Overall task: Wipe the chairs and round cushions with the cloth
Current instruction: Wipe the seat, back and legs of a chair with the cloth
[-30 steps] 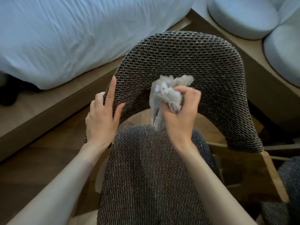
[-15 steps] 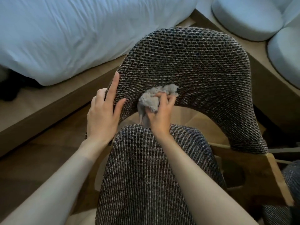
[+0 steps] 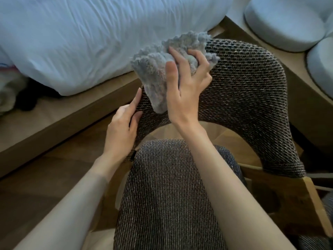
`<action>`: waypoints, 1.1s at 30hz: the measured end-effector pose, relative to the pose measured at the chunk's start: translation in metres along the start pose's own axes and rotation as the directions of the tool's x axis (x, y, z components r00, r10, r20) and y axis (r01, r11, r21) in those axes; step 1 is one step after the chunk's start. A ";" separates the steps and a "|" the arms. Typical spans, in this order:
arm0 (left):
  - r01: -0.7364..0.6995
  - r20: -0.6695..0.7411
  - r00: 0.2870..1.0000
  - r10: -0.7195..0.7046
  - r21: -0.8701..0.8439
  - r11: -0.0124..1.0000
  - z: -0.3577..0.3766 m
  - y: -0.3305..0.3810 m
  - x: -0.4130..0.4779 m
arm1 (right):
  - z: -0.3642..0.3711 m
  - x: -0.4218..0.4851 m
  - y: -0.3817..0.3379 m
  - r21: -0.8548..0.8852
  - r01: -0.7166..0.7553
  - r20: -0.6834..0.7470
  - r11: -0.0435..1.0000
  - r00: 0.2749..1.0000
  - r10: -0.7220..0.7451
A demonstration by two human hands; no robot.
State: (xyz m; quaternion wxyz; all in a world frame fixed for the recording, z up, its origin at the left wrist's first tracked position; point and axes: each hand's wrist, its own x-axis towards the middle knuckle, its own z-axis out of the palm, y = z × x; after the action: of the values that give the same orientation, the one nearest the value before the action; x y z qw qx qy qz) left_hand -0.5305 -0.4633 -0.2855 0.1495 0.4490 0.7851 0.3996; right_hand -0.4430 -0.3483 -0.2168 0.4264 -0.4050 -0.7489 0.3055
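Note:
A dark woven chair fills the middle of the view, with its curved backrest [image 3: 248,98] arching over the padded seat [image 3: 167,192]. My right hand [image 3: 185,83] is shut on a fluffy grey cloth [image 3: 155,69] and presses it against the backrest's upper left edge. My left hand [image 3: 122,130] rests on the backrest's left side, fingers laid along its outer rim. Two pale round cushions [image 3: 282,22] [image 3: 322,65] lie on the wooden platform at the top right.
A bed with a white duvet [image 3: 81,38] sits on a low wooden base [image 3: 59,121] to the left. The chair's wooden frame [image 3: 313,201] shows at the right. Part of a second woven chair [image 3: 326,237] shows at the bottom right corner.
My right hand has carried the cloth from the lower inner edge of the backrest up to its top left edge. My left hand has stayed on the backrest's left side.

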 end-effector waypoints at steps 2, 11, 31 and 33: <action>0.009 -0.008 1.000 -0.009 -0.010 1.000 0.001 -0.001 0.000 | 0.003 0.000 0.006 -0.027 0.029 -0.083 0.999 0.996 -0.032; 0.029 -0.032 0.999 -0.030 -0.042 0.999 -0.001 0.001 0.001 | 0.029 -0.042 0.054 -0.030 -0.033 -0.132 0.999 0.991 0.029; 0.149 0.055 0.988 -0.141 -0.200 0.968 -0.016 -0.006 -0.013 | 0.052 -0.079 0.038 0.069 -0.175 -0.057 0.982 0.982 0.179; 0.149 0.063 0.988 -0.139 -0.205 0.967 -0.016 -0.007 -0.014 | 0.053 -0.094 0.051 0.057 -0.232 0.008 0.971 0.973 0.232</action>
State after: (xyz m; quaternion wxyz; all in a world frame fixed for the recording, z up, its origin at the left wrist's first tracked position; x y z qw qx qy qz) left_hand -0.5365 -0.4849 -0.2823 0.2433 0.3820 0.7655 0.4569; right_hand -0.4433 -0.4114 -0.3184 0.3988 -0.4770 -0.6876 0.3751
